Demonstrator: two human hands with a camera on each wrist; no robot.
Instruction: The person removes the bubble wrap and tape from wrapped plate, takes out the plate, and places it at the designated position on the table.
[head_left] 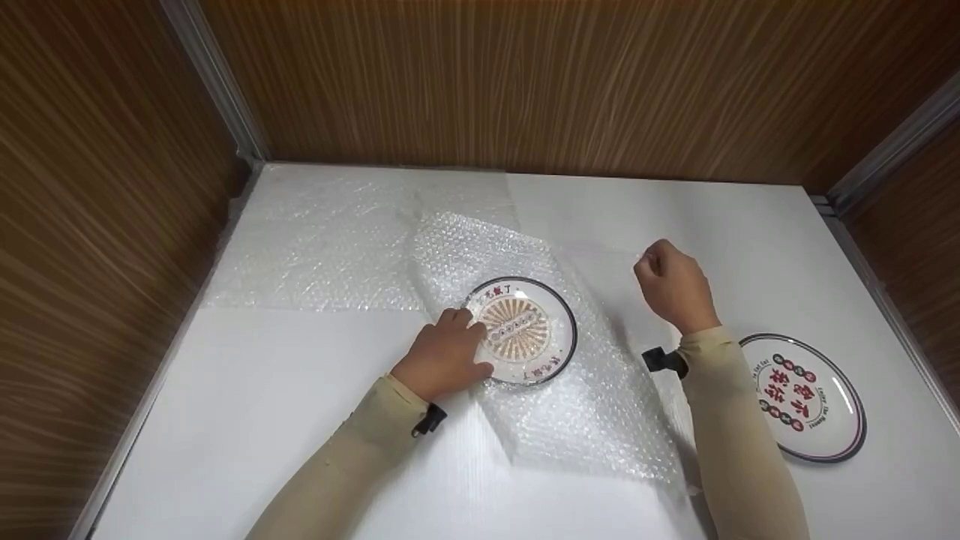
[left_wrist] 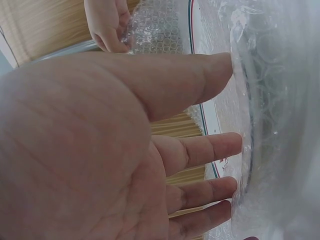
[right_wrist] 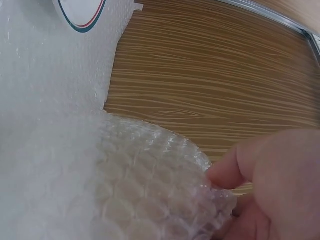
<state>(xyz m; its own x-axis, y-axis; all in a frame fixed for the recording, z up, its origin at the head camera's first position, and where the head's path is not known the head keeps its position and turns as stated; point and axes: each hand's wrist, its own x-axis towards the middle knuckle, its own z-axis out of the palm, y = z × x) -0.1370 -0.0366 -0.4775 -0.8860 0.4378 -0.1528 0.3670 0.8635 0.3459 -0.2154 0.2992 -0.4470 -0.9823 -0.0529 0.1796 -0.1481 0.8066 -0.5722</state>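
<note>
A round white plate [head_left: 559, 322] with a dark rim and a gold sunburst centre lies face up on a sheet of bubble wrap [head_left: 585, 435]. My left hand [head_left: 442, 356] rests at the plate's left edge. In the left wrist view its thumb and fingers reach out nearly straight, tips against the wrapped edge. Raised to the right of the plate, my right hand [head_left: 677, 289] pinches an edge of bubble wrap. The right wrist view shows that held wrap [right_wrist: 150, 185] between thumb and fingers.
A second white plate [head_left: 825, 405] with red lettering lies on the white table [head_left: 300, 390] at the right, partly behind my right forearm. Another flat bubble wrap sheet [head_left: 322, 247] is spread at the back left. Wood-grain panels [head_left: 480, 82] enclose the table.
</note>
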